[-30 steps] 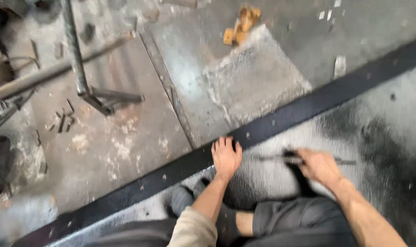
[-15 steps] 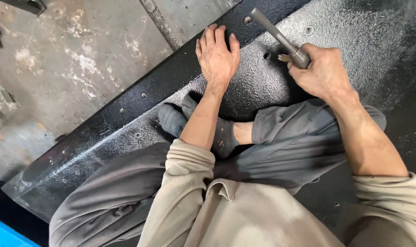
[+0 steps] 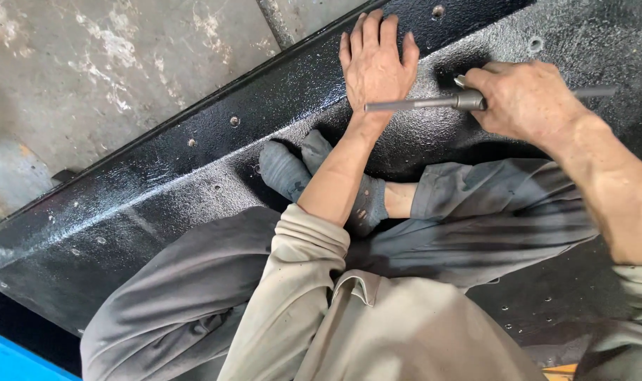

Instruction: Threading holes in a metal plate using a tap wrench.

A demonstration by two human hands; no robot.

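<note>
Concrete floor [image 3: 109, 77] fills the upper left, stained and pale, and a black painted metal plate [image 3: 159, 190] with small bolt holes slants across it. Grey socks [image 3: 293, 173] rest on the plate beside the person's crossed legs. The left hand [image 3: 374, 60] lies flat on the plate, fingers spread wide, apparently bracing. Just right of it, the right hand [image 3: 522, 99] grips a grey steel wrench [image 3: 434, 103], its bar lying level over the plate. Judging by this, a bolt is being turned; more turning calls for firm downward pressure. No containers show.
</note>
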